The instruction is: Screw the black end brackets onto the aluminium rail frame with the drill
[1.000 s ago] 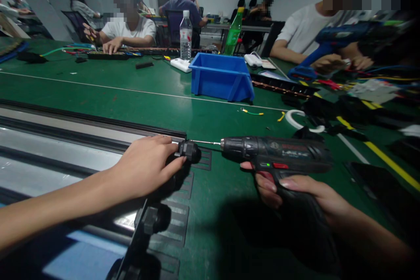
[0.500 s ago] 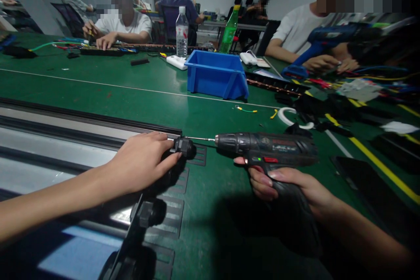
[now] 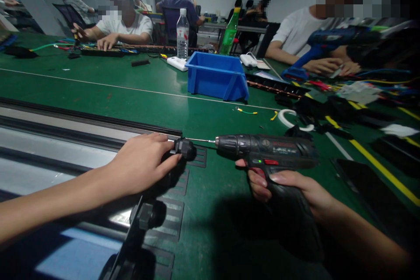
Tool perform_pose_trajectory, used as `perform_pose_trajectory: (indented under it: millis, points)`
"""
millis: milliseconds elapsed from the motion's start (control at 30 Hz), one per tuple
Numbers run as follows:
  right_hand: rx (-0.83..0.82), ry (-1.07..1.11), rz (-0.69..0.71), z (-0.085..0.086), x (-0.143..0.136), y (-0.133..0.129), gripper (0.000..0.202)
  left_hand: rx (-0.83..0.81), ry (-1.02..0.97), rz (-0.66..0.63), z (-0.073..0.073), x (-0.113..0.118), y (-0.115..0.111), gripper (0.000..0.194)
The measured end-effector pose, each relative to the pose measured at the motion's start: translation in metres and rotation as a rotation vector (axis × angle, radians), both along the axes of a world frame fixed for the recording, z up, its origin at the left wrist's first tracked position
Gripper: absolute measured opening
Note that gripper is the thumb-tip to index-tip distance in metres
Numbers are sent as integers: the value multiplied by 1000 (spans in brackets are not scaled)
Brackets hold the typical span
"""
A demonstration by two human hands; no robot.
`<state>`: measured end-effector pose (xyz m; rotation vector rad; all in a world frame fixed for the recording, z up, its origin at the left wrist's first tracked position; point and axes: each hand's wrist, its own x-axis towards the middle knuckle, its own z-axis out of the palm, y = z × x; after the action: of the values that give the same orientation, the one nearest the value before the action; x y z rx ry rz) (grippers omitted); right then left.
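My right hand [image 3: 288, 183] grips a black cordless drill [image 3: 269, 151] with a red trigger and a small green light. My index finger sticks out ahead of the trigger. From the chuck a long thin screwdriver bit [image 3: 198, 140] points left to the end of the long metal housing [image 3: 82, 133]; its tip is hidden behind my left hand [image 3: 141, 162]. That hand lies over the housing's end, thumb and fingers closed about a black cable gland [image 3: 185, 148]. A second cable gland [image 3: 151, 214] juts from the same end, closer to me.
Slotted black plates [image 3: 172, 218] lie beside the housing's end. Beyond are a blue bin [image 3: 216, 81], a water bottle [image 3: 182, 37], a green bottle [image 3: 229, 33] and a white ring [image 3: 288, 120]. Co-workers sit across the table; a blue drill [image 3: 315, 50] stands at right.
My fingers have shifted slightly on the drill's handle, showing more of the red trigger. The bit and my left hand stay in place. A co-worker's hand at the far left has moved left.
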<state>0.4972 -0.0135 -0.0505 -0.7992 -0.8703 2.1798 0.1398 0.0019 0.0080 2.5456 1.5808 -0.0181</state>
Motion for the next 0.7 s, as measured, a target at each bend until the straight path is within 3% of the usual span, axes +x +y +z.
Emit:
perform_pose_trajectory:
  millis: [700]
  points:
    - [16, -44, -3, 6, -6, -1, 46, 8, -17, 3, 0, -1, 1, 46]
